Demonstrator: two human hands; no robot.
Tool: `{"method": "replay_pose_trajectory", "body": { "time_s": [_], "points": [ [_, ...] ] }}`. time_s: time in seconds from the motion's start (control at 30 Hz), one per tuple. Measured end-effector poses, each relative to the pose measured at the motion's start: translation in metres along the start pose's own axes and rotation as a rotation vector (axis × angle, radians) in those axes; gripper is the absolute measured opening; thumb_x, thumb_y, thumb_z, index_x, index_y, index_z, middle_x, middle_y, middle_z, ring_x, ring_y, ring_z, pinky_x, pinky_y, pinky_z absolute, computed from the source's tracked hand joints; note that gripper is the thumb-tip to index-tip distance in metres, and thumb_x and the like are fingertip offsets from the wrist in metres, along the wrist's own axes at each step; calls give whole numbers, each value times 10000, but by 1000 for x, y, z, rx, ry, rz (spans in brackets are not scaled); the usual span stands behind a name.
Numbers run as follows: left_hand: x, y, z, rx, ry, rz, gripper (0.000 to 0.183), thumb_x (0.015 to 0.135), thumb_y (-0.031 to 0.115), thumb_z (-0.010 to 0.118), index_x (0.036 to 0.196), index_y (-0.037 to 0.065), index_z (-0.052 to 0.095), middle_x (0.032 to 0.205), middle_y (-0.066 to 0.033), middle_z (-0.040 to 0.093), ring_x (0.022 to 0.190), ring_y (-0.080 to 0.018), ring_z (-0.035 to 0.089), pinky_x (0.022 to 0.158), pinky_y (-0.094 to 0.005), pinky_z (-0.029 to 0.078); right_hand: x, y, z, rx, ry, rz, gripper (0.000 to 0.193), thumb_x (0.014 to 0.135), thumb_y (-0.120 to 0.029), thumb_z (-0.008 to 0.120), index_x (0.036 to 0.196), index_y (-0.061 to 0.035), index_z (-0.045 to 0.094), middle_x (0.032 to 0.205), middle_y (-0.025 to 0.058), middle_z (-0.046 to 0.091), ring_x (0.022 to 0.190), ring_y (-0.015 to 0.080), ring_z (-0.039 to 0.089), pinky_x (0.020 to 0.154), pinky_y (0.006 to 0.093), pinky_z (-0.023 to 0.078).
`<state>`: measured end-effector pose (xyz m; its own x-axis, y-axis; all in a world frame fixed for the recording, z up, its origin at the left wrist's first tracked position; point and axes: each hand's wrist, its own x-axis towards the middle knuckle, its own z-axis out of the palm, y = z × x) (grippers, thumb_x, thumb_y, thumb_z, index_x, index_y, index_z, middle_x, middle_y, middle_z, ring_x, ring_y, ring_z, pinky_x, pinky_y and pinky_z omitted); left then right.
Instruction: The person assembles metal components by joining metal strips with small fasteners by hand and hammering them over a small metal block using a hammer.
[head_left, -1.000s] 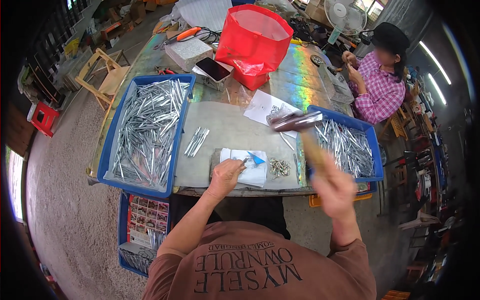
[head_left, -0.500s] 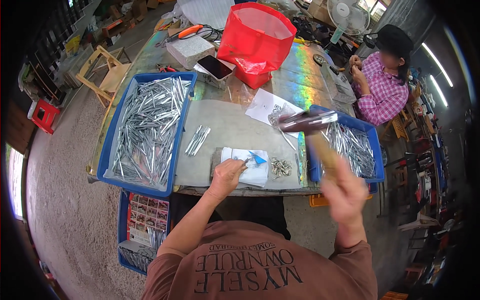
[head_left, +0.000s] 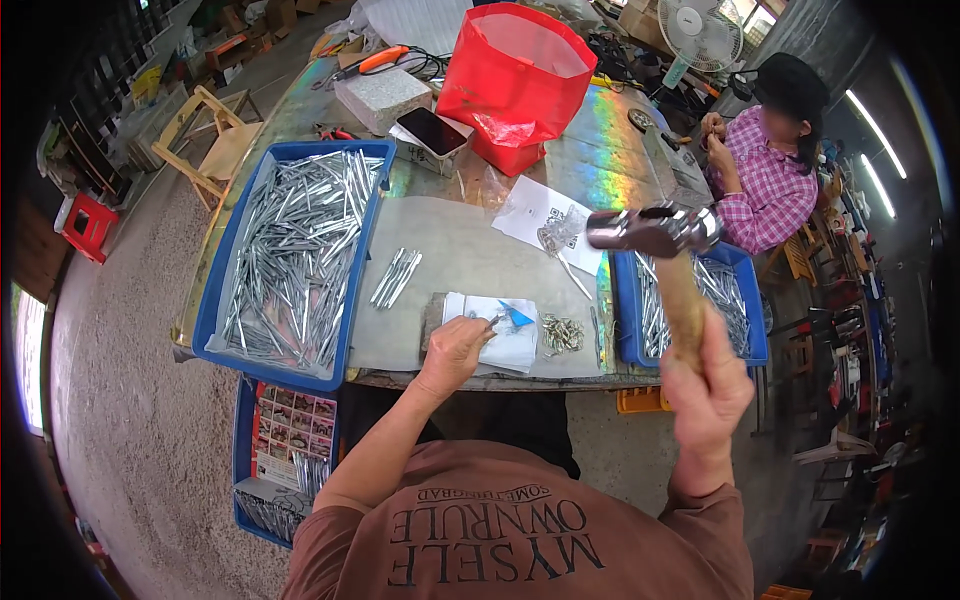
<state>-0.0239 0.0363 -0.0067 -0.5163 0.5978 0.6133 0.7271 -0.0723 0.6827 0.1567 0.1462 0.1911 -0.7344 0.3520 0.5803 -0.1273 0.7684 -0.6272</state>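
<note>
My right hand is wrapped round the wooden handle of a hammer, raised above the right side of the table. The hammer's metal head hangs in front of a blue tray of metal rods. My left hand rests with pinched fingers on a white cloth or paper pad over a block. A thin dark tip shows at its fingertips; what they hold is too small to name. Beside them lies a blue pointed piece. A pile of small metal parts sits right of the pad.
A large blue tray of metal rods stands left, near several loose rods. Behind are a red bag, a phone, a stone block and a printed sheet. Another person sits at the far right.
The hammer in my right hand has moved to the right and is no longer blurred. My left hand stays in place on the pad.
</note>
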Motion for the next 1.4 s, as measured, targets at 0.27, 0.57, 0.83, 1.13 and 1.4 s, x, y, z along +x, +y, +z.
{"method": "replay_pose_trajectory", "body": {
  "time_s": [0.27,0.57,0.83,1.13,1.4],
  "points": [
    [1,4,0,-7,0,7,88,668,25,585,689,23,500,577,-117,469,542,-273,475,483,-344,382,-23,48,32,-29,-279,189,414,713,-19,552,1118,-50,470,717,156,581,573,182,567,545,259,436],
    [2,4,-1,4,-28,4,84,682,31,575,712,22,497,600,-119,481,565,-272,484,500,-344,385,-18,114,59,310,-201,690,442,733,-39,525,1163,-35,421,742,18,549,571,67,459,522,198,388],
    [9,11,-7,6,-86,-41,75,686,19,566,729,7,506,632,-129,499,588,-291,489,513,-341,392,-5,183,108,562,-331,788,453,741,-70,497,1184,-56,405,562,-35,409,443,43,333,392,191,266],
    [16,4,-6,-553,44,-600,88,775,62,525,748,-21,533,651,-50,549,532,-83,508,498,-201,411,8,229,133,634,-354,888,432,746,-93,501,1171,-74,425,519,-22,440,377,47,334,348,184,251],
    [17,8,-3,-921,134,-829,146,800,126,520,773,-18,524,675,-94,560,563,-105,536,503,-187,444,6,248,145,-91,-308,473,184,727,-187,505,811,-44,585,568,125,522,484,256,482,496,343,395]
  ]
}}
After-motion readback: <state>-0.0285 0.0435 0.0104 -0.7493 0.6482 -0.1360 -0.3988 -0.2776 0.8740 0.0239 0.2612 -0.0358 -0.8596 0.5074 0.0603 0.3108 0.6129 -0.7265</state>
